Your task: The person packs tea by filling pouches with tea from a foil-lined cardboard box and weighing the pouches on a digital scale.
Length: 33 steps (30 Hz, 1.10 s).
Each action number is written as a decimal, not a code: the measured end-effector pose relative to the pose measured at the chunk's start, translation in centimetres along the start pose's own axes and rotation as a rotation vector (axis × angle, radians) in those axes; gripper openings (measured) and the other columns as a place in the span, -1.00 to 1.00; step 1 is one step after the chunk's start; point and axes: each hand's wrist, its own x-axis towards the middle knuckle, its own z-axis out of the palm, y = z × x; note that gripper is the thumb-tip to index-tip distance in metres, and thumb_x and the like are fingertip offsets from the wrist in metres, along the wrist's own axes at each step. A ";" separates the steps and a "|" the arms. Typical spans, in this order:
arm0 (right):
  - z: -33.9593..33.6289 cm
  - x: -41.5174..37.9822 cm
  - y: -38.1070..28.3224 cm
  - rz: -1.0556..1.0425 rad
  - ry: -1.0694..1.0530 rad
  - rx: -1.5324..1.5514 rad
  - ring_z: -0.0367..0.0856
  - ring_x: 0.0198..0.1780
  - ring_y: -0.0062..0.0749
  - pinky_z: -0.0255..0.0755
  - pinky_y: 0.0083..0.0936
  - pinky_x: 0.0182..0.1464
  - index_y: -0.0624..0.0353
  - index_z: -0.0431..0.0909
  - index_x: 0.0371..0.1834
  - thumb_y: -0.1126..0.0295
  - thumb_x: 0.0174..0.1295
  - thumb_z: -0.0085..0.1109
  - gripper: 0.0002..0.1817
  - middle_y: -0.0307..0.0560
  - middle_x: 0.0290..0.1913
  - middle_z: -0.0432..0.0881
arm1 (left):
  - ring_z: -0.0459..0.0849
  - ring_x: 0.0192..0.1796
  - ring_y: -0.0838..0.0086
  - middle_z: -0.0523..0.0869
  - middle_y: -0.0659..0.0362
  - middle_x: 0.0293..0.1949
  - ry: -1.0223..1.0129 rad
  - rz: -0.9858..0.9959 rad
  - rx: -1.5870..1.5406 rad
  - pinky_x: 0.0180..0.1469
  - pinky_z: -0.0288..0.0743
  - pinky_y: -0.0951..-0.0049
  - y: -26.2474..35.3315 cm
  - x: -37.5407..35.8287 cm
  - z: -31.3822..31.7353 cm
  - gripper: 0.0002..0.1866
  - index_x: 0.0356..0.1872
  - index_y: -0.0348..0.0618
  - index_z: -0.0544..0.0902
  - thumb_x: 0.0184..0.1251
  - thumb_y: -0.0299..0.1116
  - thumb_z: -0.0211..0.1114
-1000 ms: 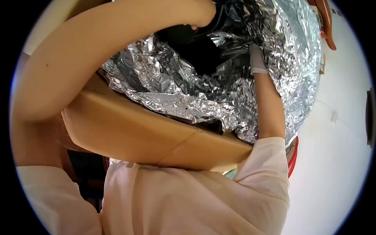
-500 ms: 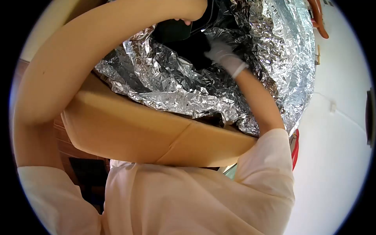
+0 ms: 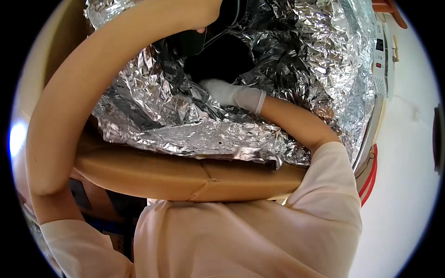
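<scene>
My left hand [image 3: 204, 14] reaches in from the left at the top of the view, with a fingertip showing under it. It is closed on a dark, flat-sided object [image 3: 191, 42] with a rounded corner; the object's kind is unclear. My right hand [image 3: 222, 92], in a white glove, lies against the near inner side of crumpled silver foil [image 3: 181, 104]. Motion smears its fingers. Between the two hands is a black, deeply shadowed hollow [image 3: 220, 60] within the foil.
The foil lines a large cardboard box [image 3: 153, 176], whose near wall stands against my shirt. On the right are a white panel with switches [image 3: 380, 55], a red cable [image 3: 369, 183] and a pale wall [image 3: 403, 139].
My gloved right hand has moved left and nearer to me, from the hollow's right side to the near foil. My left hand has shifted slightly left. The camera view has shifted too.
</scene>
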 end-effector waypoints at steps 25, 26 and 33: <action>-1.9 1.3 1.5 0.264 0.270 -0.031 0.47 0.22 -0.07 0.43 -0.32 0.22 -0.03 0.42 0.29 0.30 -0.01 0.37 -0.31 0.11 0.32 0.34 | 0.68 -0.33 -0.12 0.65 -0.24 -0.49 0.064 0.158 0.039 -0.20 0.55 0.06 -2.7 1.9 1.5 -0.81 -0.50 -0.40 0.65 0.04 -0.42 0.22; -2.5 0.3 1.2 0.269 0.316 0.031 0.50 0.19 -0.08 0.42 -0.37 0.22 0.02 0.43 0.28 0.30 -0.03 0.37 -0.30 0.09 0.30 0.37 | 0.68 -0.33 -0.12 0.65 -0.24 -0.49 0.082 0.161 0.031 -0.20 0.55 0.06 -2.5 2.2 1.7 -0.81 -0.50 -0.40 0.65 0.04 -0.42 0.22; -9.5 -7.9 -3.6 0.468 0.691 0.715 0.49 0.20 -0.21 0.34 -0.39 0.25 0.39 0.24 0.34 0.31 -0.09 0.42 -0.12 0.13 0.16 0.54 | 0.74 -0.54 0.31 0.69 -0.15 -0.51 0.105 0.014 -0.283 -0.40 0.62 0.29 -2.4 1.6 3.4 -0.67 -0.03 -0.48 0.53 0.27 -0.52 -0.06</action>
